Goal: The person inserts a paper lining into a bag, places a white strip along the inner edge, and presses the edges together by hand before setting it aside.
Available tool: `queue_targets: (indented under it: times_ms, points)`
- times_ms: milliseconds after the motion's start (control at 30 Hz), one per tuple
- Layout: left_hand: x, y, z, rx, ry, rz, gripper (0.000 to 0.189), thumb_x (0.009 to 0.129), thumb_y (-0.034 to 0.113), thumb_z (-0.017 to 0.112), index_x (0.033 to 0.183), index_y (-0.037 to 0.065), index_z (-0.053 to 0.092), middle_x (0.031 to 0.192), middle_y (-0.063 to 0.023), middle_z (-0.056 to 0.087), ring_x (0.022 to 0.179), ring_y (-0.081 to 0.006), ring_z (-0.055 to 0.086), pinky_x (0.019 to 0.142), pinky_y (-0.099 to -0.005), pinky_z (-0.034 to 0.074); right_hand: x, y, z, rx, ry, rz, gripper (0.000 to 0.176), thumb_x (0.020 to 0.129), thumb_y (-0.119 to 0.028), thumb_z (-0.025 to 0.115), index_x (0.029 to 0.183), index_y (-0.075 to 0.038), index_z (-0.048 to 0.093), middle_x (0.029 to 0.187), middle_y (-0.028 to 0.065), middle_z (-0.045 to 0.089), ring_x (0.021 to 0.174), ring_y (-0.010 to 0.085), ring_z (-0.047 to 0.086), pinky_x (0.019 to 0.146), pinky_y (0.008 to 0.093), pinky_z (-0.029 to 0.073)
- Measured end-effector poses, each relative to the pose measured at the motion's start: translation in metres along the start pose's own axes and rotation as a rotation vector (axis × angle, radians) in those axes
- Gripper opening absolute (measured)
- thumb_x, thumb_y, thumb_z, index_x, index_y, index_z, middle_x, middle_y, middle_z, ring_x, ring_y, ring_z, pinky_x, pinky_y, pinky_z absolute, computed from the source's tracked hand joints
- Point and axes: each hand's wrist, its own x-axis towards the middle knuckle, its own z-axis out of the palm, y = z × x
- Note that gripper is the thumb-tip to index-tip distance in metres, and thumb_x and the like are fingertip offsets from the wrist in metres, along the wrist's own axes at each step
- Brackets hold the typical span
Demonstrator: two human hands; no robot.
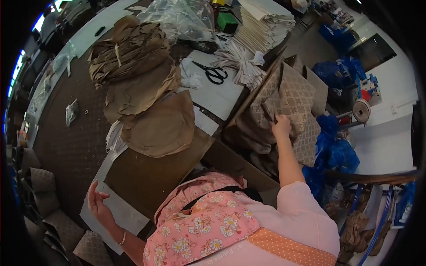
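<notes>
My right hand (282, 127) reaches to the right and pinches the edge of a brown patterned fabric piece (293, 99). That fabric lies among other folded pieces in an open cardboard box (248, 166) beside the table. My left hand (100, 204) hovers at the lower left with its fingers apart, holding nothing. Below it is a pale sheet (119, 208), and nearby a flat brown board (151, 177). Ahead, round brown paper-like pieces (159, 126) lie overlapped in front of a crumpled brown stack (128, 55).
Black scissors (215, 74) rest on a white board (213, 95). Behind them are fanned white strips (242, 64), a green box (227, 22) and clear plastic bags (182, 17). More patterned pieces (66, 226) sit lower left. Blue bags (339, 153) stand on the right.
</notes>
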Motion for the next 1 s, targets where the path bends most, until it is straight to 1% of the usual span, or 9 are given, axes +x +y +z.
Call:
queue_targets:
  times_ms: [133,200,333,367,500,667,800,833,1000]
  points:
    - [-0.019,0.019,-0.009,0.135,0.080,-0.038,0.033,0.102,0.003,0.040,0.128,0.004,0.060,0.079,0.0011,0.052,0.069,-0.0067,0.055,0.069,-0.0250,0.052,-0.010,-0.032,0.019,0.164,0.179,-0.096,0.030,0.092,-0.024,0.065,0.118,-0.008,0.065,0.108,0.0113,0.062,0.109,0.0319,0.057,0.089,0.0452,0.049]
    - [-0.027,0.028,-0.010,0.104,0.137,-0.137,0.033,0.103,0.004,0.040,0.129,0.004,0.060,0.073,0.0023,0.044,0.064,-0.0058,0.053,0.064,-0.0252,0.052,-0.010,-0.059,0.016,0.335,0.294,-0.401,0.023,0.095,-0.025,0.062,0.108,-0.007,0.066,0.103,0.0110,0.062,0.100,0.0314,0.058,0.085,0.0452,0.048]
    - [-0.048,0.036,-0.034,0.104,0.285,-0.203,0.031,0.104,0.009,0.041,0.127,0.004,0.061,0.073,0.0015,0.050,0.055,-0.0058,0.053,0.055,-0.0239,0.050,-0.029,-0.136,0.015,0.710,0.038,-0.572,0.026,0.094,-0.020,0.059,0.075,-0.004,0.052,0.077,0.0091,0.052,0.076,0.0290,0.050,0.070,0.0417,0.043]
    - [-0.054,0.041,-0.040,0.153,0.367,-0.255,0.030,0.103,0.009,0.043,0.125,0.004,0.062,0.075,0.0003,0.055,0.052,-0.0062,0.053,0.052,-0.0233,0.048,-0.037,-0.157,0.021,0.781,0.187,-0.771,0.032,0.093,-0.016,0.058,0.070,-0.002,0.041,0.070,0.0117,0.043,0.070,0.0304,0.046,0.064,0.0409,0.039]
    - [-0.087,0.023,-0.089,0.356,0.573,-0.318,0.026,0.103,0.012,0.047,0.120,0.003,0.063,0.081,-0.0033,0.064,0.045,-0.0073,0.053,0.045,-0.0222,0.044,-0.068,-0.225,0.048,0.850,-0.006,-0.972,0.035,0.092,-0.014,0.059,0.067,-0.001,0.038,0.065,0.0152,0.041,0.066,0.0329,0.044,0.060,0.0437,0.034]
    - [-0.141,0.013,-0.164,0.557,0.757,-0.377,0.034,0.097,0.006,0.055,0.131,0.006,0.055,0.106,-0.0117,0.063,0.091,-0.0195,0.065,0.079,-0.0339,0.054,-0.097,-0.303,0.057,0.822,-0.183,-1.107,0.052,0.089,-0.020,0.069,0.055,0.000,0.035,0.056,0.0162,0.036,0.051,0.0313,0.039,0.051,0.0428,0.031]
    - [-0.160,0.002,-0.222,0.985,0.822,-0.509,0.083,0.083,0.008,0.074,0.149,0.014,0.024,0.148,-0.0190,0.023,0.135,-0.0377,0.033,0.105,-0.0466,0.041,-0.064,-0.348,0.117,0.640,-0.286,-1.051,0.029,0.083,-0.025,0.074,0.084,-0.002,0.056,0.088,0.0175,0.056,0.080,0.0371,0.056,0.072,0.0465,0.046]
    - [-0.166,-0.012,-0.241,0.996,0.884,-0.553,0.084,0.082,0.010,0.075,0.149,0.013,0.024,0.147,-0.0194,0.024,0.135,-0.0375,0.034,0.106,-0.0466,0.041,-0.048,-0.355,0.132,0.395,-0.382,-1.016,0.062,0.075,-0.033,0.079,0.125,-0.009,0.052,0.126,0.0197,0.050,0.113,0.0429,0.050,0.093,0.0494,0.045]
    - [-0.153,-0.057,-0.315,1.022,0.948,-0.792,0.081,0.082,0.018,0.075,0.147,0.009,0.027,0.147,-0.0183,0.037,0.134,-0.0352,0.040,0.104,-0.0455,0.044,-0.054,-0.367,0.125,0.055,-0.436,-0.921,0.102,0.068,-0.042,0.081,0.150,-0.017,0.027,0.153,0.0173,0.028,0.135,0.0435,0.032,0.107,0.0495,0.038]
